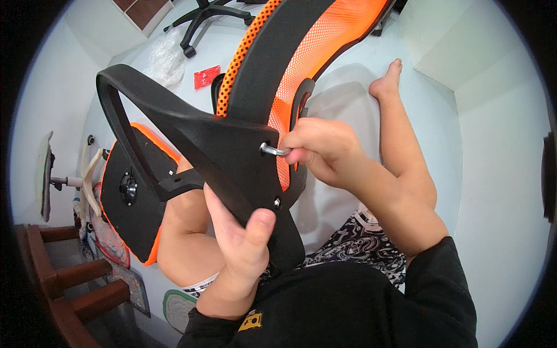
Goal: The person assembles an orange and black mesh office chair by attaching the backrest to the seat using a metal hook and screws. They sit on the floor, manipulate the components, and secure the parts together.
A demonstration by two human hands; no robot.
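Note:
An orange mesh chair backrest (pixel 307 52) with a black frame leans across my lap. Fixed against its lower part is a black armrest (pixel 220 151) shaped like a loop with a broad plate. My right hand (pixel 325 148) is closed around a silver hex key (pixel 272 149), whose end sits at the upper bolt hole of that plate. A lower bolt (pixel 277 202) shows in the plate beneath it. With its thumb on the near edge, my left hand (pixel 241 238) grips the armrest plate from below; some of its fingers are hidden behind the plate.
A chair seat (pixel 116 214), black underneath with orange trim, stands by my left leg. Beyond lie a clear plastic bag (pixel 167 58), a red packet (pixel 206 76) and a black wheeled chair base (pixel 203 17). Brown wooden furniture (pixel 81 275) is at lower left; a white wall (pixel 505 116) rises at right.

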